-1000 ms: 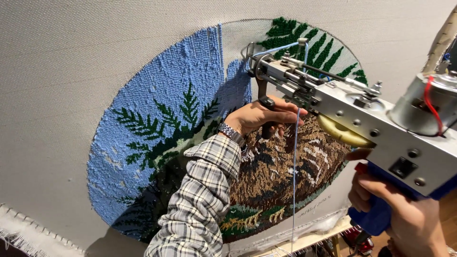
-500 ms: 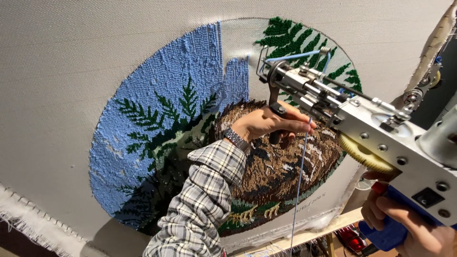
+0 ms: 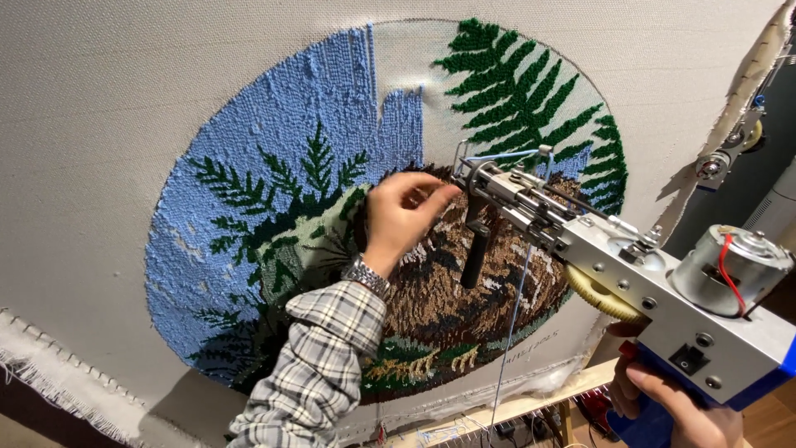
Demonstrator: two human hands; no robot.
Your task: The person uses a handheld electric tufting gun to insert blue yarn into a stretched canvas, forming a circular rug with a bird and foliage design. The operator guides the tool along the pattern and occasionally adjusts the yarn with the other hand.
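Note:
My right hand [image 3: 676, 408] grips the blue handle of a silver tufting gun [image 3: 663, 286] at the lower right. The gun's needle end [image 3: 477, 176] points left at a round tufted picture [image 3: 290, 141] of blue sky, green fir branches and brown ground on stretched cloth [image 3: 124, 83]. My left hand [image 3: 405, 211], in a plaid sleeve with a wristwatch [image 3: 369, 276], is raised at the needle tip with thumb and fingertips pinched together. I cannot see if they pinch the thin blue yarn [image 3: 514, 315] that runs up into the gun. The gun's black front handle [image 3: 473, 249] hangs free.
A wooden frame bar [image 3: 539, 402] runs under the cloth, whose frayed edge [image 3: 50, 365] hangs at the lower left. A yarn guide with metal parts [image 3: 730, 149] sits at the cloth's right edge. An untufted strip [image 3: 406, 58] remains in the sky.
My left hand has let go of the black front handle and moved up to the needle tip. The gun has dropped lower and swung right in view.

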